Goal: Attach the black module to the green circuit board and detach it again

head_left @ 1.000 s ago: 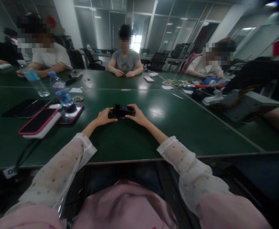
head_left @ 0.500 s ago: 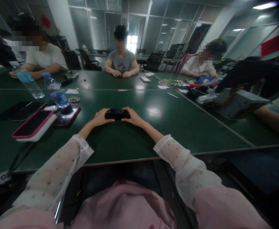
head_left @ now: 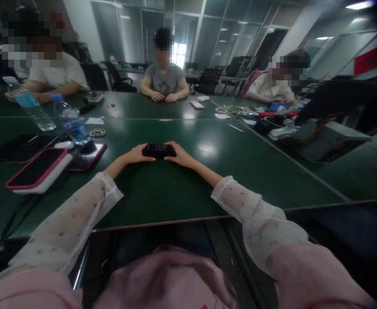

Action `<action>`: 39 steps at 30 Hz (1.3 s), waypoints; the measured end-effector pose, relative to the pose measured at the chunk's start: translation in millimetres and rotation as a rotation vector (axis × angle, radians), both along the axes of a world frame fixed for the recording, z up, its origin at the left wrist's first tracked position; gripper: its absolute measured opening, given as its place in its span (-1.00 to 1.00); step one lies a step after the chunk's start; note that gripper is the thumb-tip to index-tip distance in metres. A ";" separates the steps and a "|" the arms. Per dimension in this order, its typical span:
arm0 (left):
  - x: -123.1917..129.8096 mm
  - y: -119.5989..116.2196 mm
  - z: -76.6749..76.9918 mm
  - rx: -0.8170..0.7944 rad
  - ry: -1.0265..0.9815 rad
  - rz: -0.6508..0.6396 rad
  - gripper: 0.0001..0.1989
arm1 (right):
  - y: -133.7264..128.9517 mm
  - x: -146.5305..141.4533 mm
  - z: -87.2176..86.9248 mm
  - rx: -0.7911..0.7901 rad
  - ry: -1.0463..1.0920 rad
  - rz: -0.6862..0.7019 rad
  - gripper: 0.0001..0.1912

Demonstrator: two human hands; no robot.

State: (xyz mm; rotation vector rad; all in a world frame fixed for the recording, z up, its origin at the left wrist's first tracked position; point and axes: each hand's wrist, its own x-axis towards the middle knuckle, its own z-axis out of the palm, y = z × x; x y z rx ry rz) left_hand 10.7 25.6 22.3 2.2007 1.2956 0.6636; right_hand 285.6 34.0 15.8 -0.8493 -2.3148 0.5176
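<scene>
My left hand (head_left: 137, 153) and my right hand (head_left: 177, 154) grip the two short ends of a black rectangular device (head_left: 159, 151). It is held sideways just over the green table, its dark upper face showing faint grey reflections or markings. My thumbs lie along the near side, while the other fingers are mostly hidden behind it. Whether the device touches the tabletop I cannot tell. Left of my hands, a phone in a red case (head_left: 88, 156) lies on the table.
Another pink-rimmed phone (head_left: 37, 169) rests on a white block. Two water bottles (head_left: 74, 124) and a tape roll (head_left: 97, 133) stand or lie behind. A pen (head_left: 235, 128), cables (head_left: 233, 110) and a grey metal case (head_left: 333, 139) are rightward. Several people sit around the green table (head_left: 162, 193).
The device has tipped so that its near side shows more. Both hands stay on its ends. At the right, another person's forearm has left the space by the metal case. The view has shifted slightly.
</scene>
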 end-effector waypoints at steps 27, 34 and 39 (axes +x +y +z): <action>-15.0 117.4 -8.5 0.039 0.000 0.052 -0.36 | 144.3 -23.7 -9.1 -0.235 0.134 0.157 -0.37; -11.3 119.8 -8.0 0.088 0.051 0.097 -0.38 | 149.1 -23.5 -10.5 -0.246 0.148 0.144 -0.40; -9.8 116.3 -6.3 0.080 0.111 0.133 -0.39 | 147.1 -23.7 -10.9 -0.205 0.163 0.137 -0.41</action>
